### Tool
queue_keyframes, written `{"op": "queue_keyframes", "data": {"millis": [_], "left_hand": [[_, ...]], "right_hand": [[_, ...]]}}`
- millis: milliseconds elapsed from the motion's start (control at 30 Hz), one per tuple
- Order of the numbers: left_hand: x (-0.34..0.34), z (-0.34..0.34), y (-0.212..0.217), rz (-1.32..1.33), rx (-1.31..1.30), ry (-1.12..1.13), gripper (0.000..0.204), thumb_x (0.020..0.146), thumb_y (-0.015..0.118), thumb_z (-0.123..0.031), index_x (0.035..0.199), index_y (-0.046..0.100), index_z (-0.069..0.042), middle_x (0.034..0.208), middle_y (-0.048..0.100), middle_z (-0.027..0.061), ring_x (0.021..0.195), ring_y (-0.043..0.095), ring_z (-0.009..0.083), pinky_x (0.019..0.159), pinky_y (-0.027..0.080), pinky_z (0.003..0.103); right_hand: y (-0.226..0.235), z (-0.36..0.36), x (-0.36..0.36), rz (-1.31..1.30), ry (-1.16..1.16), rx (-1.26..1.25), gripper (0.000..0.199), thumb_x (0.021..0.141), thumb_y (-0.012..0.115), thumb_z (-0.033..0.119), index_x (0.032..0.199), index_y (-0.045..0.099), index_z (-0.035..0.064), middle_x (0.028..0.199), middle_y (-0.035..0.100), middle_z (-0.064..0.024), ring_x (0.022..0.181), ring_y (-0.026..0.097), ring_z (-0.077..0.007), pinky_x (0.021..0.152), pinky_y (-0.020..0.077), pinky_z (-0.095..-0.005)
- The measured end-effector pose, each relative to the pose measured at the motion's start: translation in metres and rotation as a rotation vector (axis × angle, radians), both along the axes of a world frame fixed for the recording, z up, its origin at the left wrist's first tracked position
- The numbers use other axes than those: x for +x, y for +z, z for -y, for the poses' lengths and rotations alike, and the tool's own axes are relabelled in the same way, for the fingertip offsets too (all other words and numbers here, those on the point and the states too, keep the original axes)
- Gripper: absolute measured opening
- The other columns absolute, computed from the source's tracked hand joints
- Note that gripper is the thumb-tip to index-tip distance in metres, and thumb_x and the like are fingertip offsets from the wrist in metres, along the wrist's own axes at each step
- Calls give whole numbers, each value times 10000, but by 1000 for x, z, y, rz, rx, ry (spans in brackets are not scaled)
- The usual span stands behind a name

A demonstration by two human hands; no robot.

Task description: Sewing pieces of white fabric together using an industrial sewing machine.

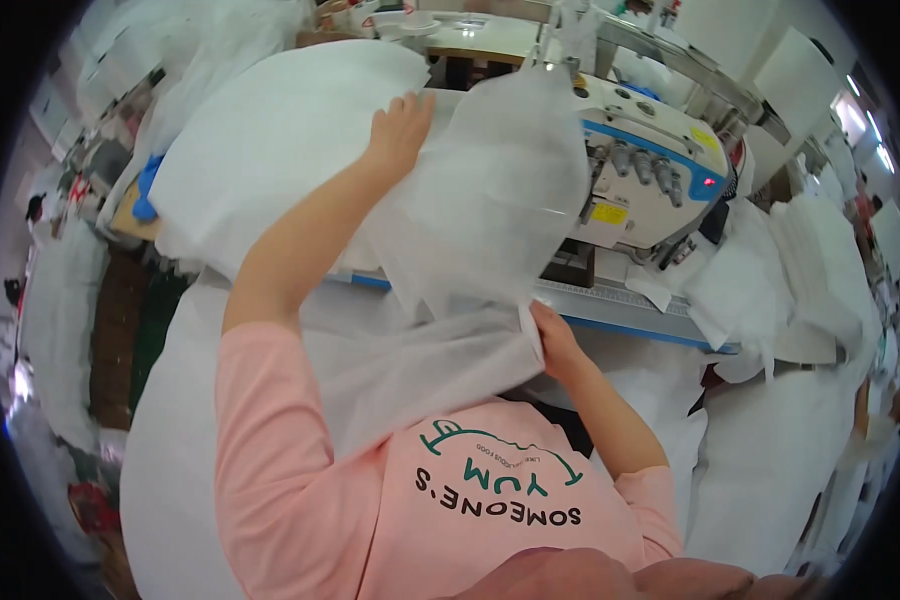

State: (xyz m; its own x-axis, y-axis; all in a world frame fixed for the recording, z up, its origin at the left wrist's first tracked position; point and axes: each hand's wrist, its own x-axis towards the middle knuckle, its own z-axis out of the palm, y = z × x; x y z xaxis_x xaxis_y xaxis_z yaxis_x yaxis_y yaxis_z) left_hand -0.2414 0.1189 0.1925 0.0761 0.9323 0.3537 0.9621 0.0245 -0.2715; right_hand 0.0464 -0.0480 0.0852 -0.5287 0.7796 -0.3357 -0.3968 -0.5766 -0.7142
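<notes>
Between the hands: thin white translucent fabric piece (490,200), soft and slightly crinkled, held up and spread in front of the sewing machine.
Left hand (400,128): raised and reaching forward, fingers closed over the fabric's upper left edge, pinching it.
Right hand (555,340): lower and nearer the body, fingers gripping the fabric's lower right corner, where the cloth bunches into folds.
Fabric shape: broad and rounded at the top, narrowing down toward the right hand; the machine shows dimly through it.
Beyond the right hand: sewing machine (650,170), white hard casing with a blue band, a row of grey knobs, a small red light and yellow labels.
Under the right hand: table (630,305), pale top with a blue front edge, partly hidden by cloth.
Beyond the left hand: large white sheet (260,150), matte, smooth, lying in wide curved folds.
Right of the right hand: heap of white cloth (820,280), layered and rumpled.
Nearest the body: pink short-sleeved shirt (300,500), soft knit.
</notes>
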Motion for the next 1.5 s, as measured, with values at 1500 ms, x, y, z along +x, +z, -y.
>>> {"op": "queue_keyframes", "data": {"millis": [1500], "left_hand": [[-40,67,103,849,-264,-951,470,779,589,-12,1236,503,-77,1325,448,107,1226,411,252,1014,316,340]], "right_hand": [[106,-132,-150,174,-165,834,265,826,594,35,1083,565,-23,940,663,-101,791,635,-156,699,506,-268]]}}
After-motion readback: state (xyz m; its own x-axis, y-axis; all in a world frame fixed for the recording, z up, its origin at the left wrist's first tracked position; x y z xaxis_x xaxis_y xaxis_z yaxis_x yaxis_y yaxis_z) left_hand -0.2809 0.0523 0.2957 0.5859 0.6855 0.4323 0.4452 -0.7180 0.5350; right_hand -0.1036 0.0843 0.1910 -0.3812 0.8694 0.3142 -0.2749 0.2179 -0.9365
